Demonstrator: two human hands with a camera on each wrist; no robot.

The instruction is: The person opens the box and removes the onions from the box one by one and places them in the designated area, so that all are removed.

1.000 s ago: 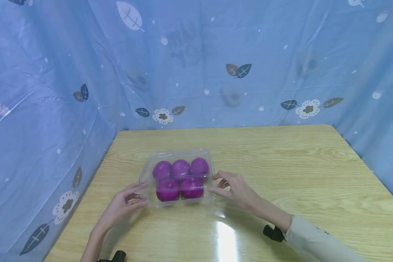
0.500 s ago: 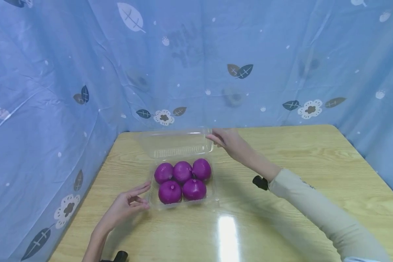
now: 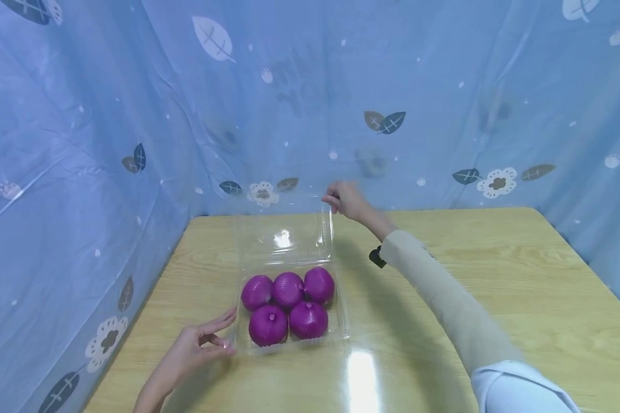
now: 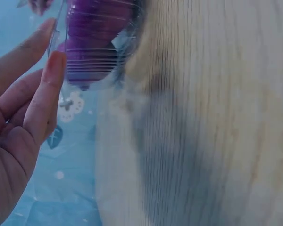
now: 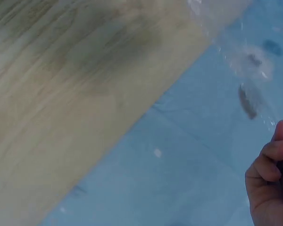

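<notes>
A clear plastic clamshell container (image 3: 345, 312) sits on the table, its lid (image 3: 268, 232) raised steeply at the back. Inside lie several glossy purple onions (image 3: 308, 320), in a back row and a front row. My left hand (image 3: 198, 347) holds the container's left side; in the left wrist view its fingertips (image 4: 54, 66) meet at the clear rim. Up at the lid's top right corner, my right hand (image 3: 346, 201) pinches the edge with curled fingers. The right wrist view shows part of that hand (image 5: 271, 174) beside the blurred clear plastic.
The wooden table (image 3: 444, 275) extends to the right of the container. Blue leaf-print cloth (image 3: 418, 74) hangs behind it and along the left side. A bright light reflection lies on the tabletop in front.
My right hand has lifted the lid from nearly closed over the onions, up and back to steeply raised. The left hand stays at the container's left side.
</notes>
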